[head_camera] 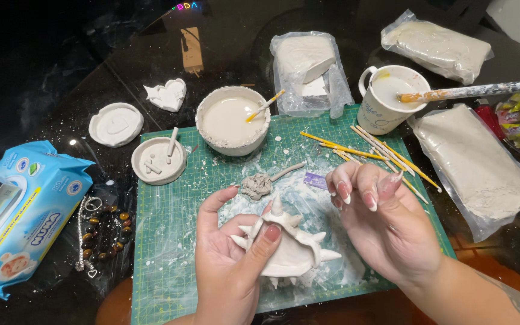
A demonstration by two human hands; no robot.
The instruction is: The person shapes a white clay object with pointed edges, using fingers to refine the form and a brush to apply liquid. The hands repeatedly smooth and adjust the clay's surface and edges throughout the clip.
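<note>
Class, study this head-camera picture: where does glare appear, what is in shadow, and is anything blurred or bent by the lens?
Head view: the glossy black table mirrors a lamp and coloured lights at the top; its far left corner falls into darkness; the green cutting mat is evenly lit; the left hand and spiked clay piece are sharp; the right hand is slightly soft; the mat's edges bow a little, a wide-angle effect.

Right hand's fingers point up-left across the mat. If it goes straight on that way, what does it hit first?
Likely the thin clay coil just beyond the right hand, then the grey clay lump. The hand looks raised above the green mat, so depth is unclear.
</note>
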